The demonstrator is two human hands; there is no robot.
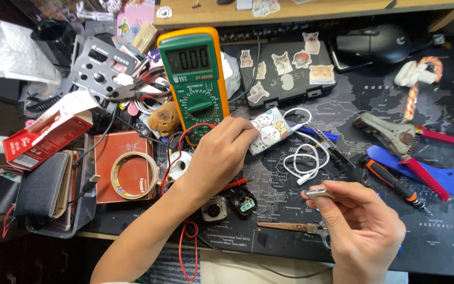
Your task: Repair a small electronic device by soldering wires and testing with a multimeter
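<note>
1. The left hand (pixel 220 152) reaches across the bench (pixel 447 231) to the foot of the meter (pixel 194 79), a green tester in an orange case that lies flat near the middle.
2. Its grip is narrow, the fingers curled down at the meter's lower edge, where a red lead (pixel 173 158) loops out; whether the fingers pinch the lead or a plug I cannot tell.
3. The right hand (pixel 361 226) sits lower right, well apart from the meter, its thumb and fingers closed on a small silvery metal piece (pixel 320 193) held just above the bench.
4. Just beside the left hand's knuckles lies a small white case with cartoon cats (pixel 269 130), and next to it a coiled white cable (pixel 303 158).
5. Under the left forearm are a small square part with a round socket (pixel 214 209) and a dark round part (pixel 244 201).
6. A pair of scissors (pixel 290 226) lies flat below the right hand's fingers.
7. To the right lie red-handled pliers (pixel 400 138) and an orange-and-black screwdriver (pixel 395 184).
8. To the left a roll of tape (pixel 134 175) rests on a reddish box (pixel 109 152), with a red carton (pixel 45 134) beyond it.
9. A black flat case with cat stickers (pixel 285 71) lies above the white case, and a black mouse (pixel 377 43) sits at the top right.
</note>
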